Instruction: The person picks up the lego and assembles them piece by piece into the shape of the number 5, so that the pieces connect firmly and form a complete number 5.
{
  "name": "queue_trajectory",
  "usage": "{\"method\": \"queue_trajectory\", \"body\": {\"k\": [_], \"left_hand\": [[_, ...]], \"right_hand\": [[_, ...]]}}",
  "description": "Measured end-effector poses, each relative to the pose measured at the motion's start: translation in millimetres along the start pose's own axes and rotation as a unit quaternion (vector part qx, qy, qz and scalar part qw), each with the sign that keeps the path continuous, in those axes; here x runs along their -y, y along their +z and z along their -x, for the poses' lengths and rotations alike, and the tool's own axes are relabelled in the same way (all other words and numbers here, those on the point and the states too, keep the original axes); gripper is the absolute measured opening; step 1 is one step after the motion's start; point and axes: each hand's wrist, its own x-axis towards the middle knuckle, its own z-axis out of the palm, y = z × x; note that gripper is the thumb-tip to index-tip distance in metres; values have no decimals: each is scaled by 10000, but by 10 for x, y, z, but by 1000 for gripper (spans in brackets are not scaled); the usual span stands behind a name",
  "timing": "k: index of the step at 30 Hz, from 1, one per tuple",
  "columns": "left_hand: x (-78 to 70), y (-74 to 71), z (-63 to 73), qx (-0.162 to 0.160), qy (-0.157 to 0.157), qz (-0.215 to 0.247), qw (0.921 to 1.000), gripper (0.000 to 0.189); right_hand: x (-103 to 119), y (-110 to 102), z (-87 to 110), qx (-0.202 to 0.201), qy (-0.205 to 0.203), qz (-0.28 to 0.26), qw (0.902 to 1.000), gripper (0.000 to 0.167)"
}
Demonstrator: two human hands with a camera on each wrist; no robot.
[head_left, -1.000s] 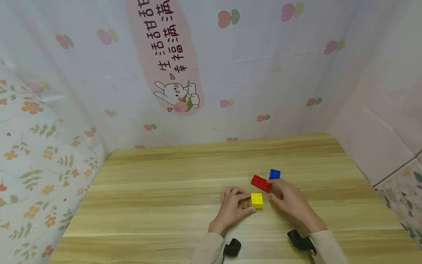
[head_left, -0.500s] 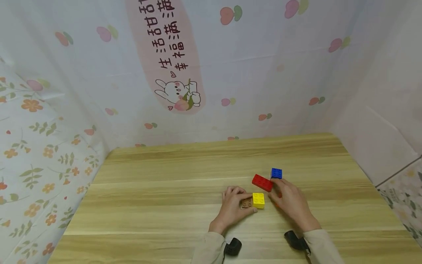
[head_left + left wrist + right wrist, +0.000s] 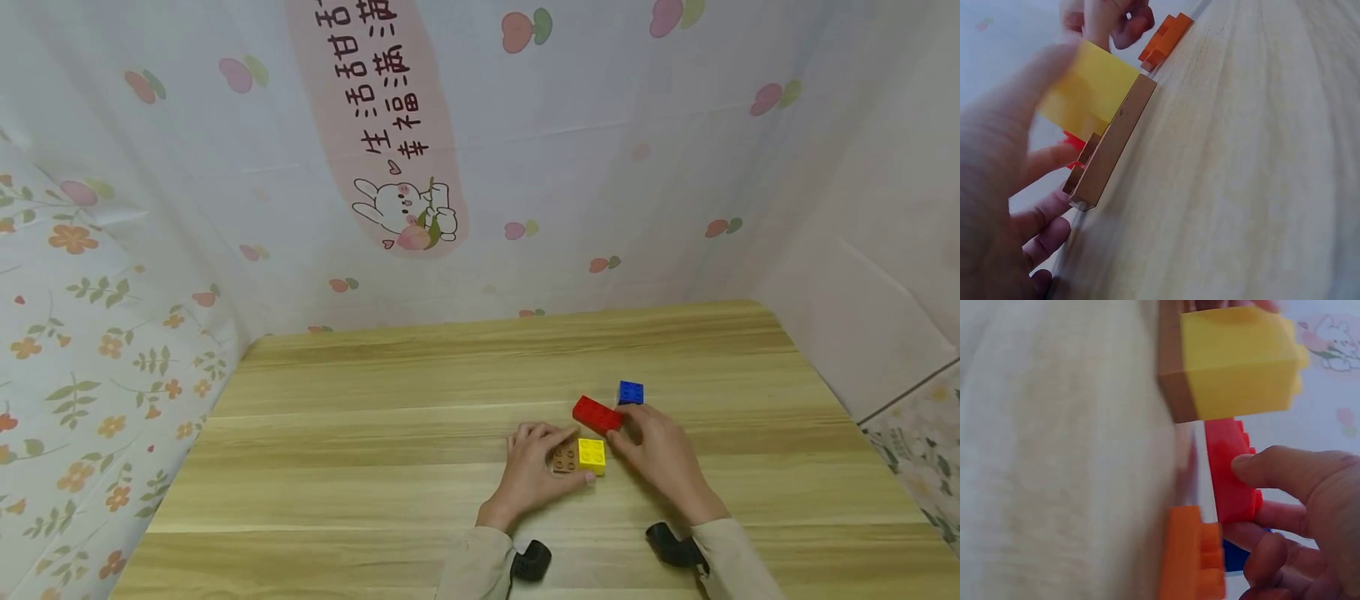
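Note:
My left hand (image 3: 528, 471) holds the yellow brick (image 3: 591, 456), its thumb and index finger on opposite sides. This block sits on one end of a flat brown brick (image 3: 1114, 145), whose bare studs show at the other end. With thumb and fingers, my right hand (image 3: 663, 458) pinches a long red brick (image 3: 595, 414) near its right end. In the right wrist view the thumb lies across the red brick's side. Whether that brick is off the table, I cannot tell.
A blue brick (image 3: 632, 392) lies just beyond my right fingertips. An orange brick (image 3: 1188, 556) stands on the wooden table (image 3: 360, 467) close to the right hand, which hides it in the head view. A printed curtain (image 3: 540, 150) rises behind the table.
My right thumb has come up onto the red brick, where it was apart before. The left thumb and index finger have slid slightly along the yellow brick. The head view has shifted a little.

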Motion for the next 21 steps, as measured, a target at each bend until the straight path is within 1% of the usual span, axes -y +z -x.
{"method": "queue_trajectory", "body": {"k": [2, 4, 6, 8, 10, 11, 13, 15, 16, 18, 19, 21], "left_hand": [[1, 5, -3, -43, -136, 327, 9994, 65], [-1, 5, -4, -118, -282, 724, 9969, 63], [9, 14, -11, -251, -363, 1077, 9932, 58], [23, 20, -24, -430, -445, 1474, 9871, 53], [40, 22, -42, -666, -484, 1940, 9775, 46], [39, 15, -47, -802, -478, 2181, 9714, 43], [4, -47, -46, -1048, -395, 2737, 9553, 37], [-42, -129, -38, -1179, -257, 3216, 9391, 34], [-65, -169, -31, -1200, -191, 3420, 9318, 34], [-105, -246, -21, -1122, -58, 3802, 9180, 35], [-109, -262, -21, -1061, 4, 3942, 9129, 37], [-106, -273, -22, -916, 56, 4119, 9066, 40]], "right_hand": [[8, -35, -2, -3, 56, -180, 9998, 35], [27, -72, -6, -18, 72, -318, 9995, 35], [53, -105, -8, -44, 54, -415, 9991, 35], [82, -134, -8, -99, -34, -459, 9989, 35], [120, -160, -7, -177, -151, -514, 9984, 35], [138, -169, -5, -194, -195, -544, 9981, 35], [173, -187, -3, -212, -314, -621, 9973, 34], [206, -196, -1, -207, -432, -685, 9965, 34], [216, -196, -1, -176, -479, -699, 9962, 33], [238, -199, -2, -155, -606, -760, 9951, 33], [246, -199, -3, -147, -664, -780, 9946, 32], [258, -199, -2, -166, -808, -823, 9932, 32]]}}
